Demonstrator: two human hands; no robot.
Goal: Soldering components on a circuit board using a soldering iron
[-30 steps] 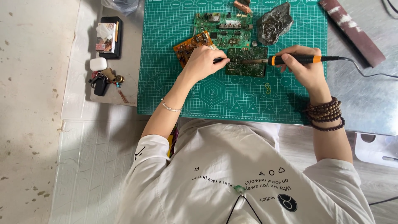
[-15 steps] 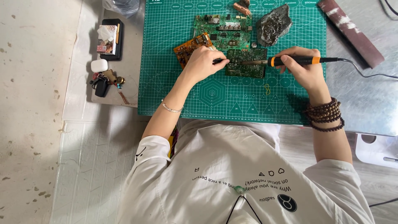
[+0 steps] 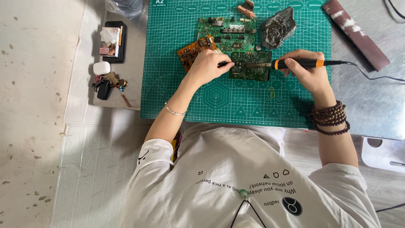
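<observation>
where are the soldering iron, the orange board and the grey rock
soldering iron (image 3: 299,64), head view, on its orange and black handle
orange board (image 3: 195,51), head view, on the middle of its bare face
grey rock (image 3: 277,28), head view, on its middle

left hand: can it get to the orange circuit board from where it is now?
Probably yes. The left hand sits right beside the orange circuit board, nothing between them, but its fingers already pinch a thin dark tool, which would hamper a grip.

White tee (image 3: 236,177), bead wristbands (image 3: 331,118), bangle (image 3: 175,111).
</observation>
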